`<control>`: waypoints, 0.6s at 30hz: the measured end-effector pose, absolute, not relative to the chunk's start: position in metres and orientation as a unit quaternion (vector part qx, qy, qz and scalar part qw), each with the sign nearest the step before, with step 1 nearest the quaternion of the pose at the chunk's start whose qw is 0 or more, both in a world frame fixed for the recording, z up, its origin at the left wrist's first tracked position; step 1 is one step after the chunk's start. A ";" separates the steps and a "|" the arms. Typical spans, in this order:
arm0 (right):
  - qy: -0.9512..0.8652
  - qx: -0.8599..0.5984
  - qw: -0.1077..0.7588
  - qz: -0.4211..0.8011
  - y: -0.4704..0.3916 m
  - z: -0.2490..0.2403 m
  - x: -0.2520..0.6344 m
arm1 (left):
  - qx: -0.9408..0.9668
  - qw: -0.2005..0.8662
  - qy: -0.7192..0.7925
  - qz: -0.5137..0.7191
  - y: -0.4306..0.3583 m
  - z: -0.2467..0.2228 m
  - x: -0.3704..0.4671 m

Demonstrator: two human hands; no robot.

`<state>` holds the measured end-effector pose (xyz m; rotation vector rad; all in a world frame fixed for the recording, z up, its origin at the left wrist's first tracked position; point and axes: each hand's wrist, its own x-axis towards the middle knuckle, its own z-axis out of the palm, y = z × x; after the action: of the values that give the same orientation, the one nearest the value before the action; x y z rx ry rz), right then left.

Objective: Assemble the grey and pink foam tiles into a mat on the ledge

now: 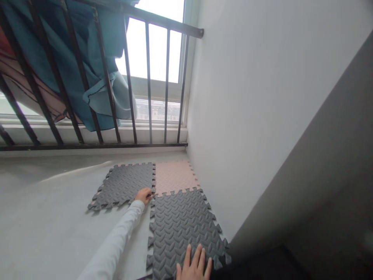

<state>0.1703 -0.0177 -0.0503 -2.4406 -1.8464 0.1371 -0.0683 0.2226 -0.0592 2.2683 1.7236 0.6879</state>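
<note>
Three foam tiles with jigsaw edges lie on the floor. The pink tile (pixel 175 177) is in the corner by the wall, with one dark grey tile (pixel 128 181) to its left and another dark grey tile (pixel 180 217) in front of it. My left hand (pixel 143 195) pinches the near right corner of the left grey tile, close to where the three tiles meet. That tile's near left corner looks slightly raised. My right hand (pixel 194 266) lies flat with fingers spread on the near part of the front grey tile, holding nothing.
A black metal railing (pixel 131 145) runs across the back, with blue and pink cloth (pixel 84 66) hanging behind it at a window. A white wall (pixel 247 97) rises on the right. Bare grey floor (pixel 52 217) extends left. Something dark sits at the lower right.
</note>
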 end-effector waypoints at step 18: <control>-0.612 -0.790 0.028 0.021 -0.019 -0.037 0.166 | 0.628 0.017 0.772 0.096 0.182 -0.050 -0.075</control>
<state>0.1665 -0.0192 -0.0375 -2.4392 -1.8900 0.0636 -0.0753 0.1820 -0.0500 1.9512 2.4006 0.2975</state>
